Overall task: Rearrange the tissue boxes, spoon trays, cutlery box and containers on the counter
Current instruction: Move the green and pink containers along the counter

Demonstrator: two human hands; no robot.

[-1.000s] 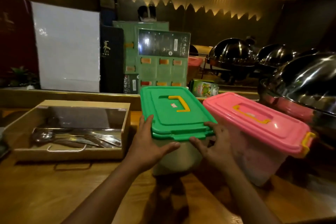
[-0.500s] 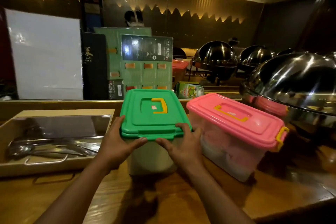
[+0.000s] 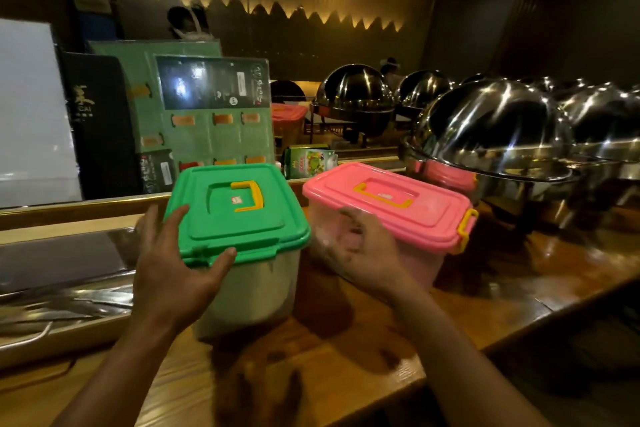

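A clear container with a green lid [image 3: 239, 215] and yellow handle stands on the wooden counter [image 3: 329, 378]. Close on its right is a similar container with a pink lid [image 3: 401, 208]. My left hand [image 3: 169, 277] is at the green lid's front left corner, fingers spread, thumb tip against the lid's front rim. My right hand [image 3: 363, 253] is blurred and off the green container, fingers apart, in front of the pink container's left end. The cutlery box [image 3: 52, 336], with metal utensils inside, lies at the far left, partly cut off.
A green tissue box [image 3: 308, 161] sits behind the two containers on a raised ledge. Large steel chafing-dish domes [image 3: 495, 128] crowd the counter at right. Green menu boards [image 3: 207, 114] and a white panel [image 3: 31, 114] stand behind. The counter's front edge runs at lower right.
The green-lidded container has been set down close beside the pink one. My right hand has let go and moved right; my left hand's grip has loosened.
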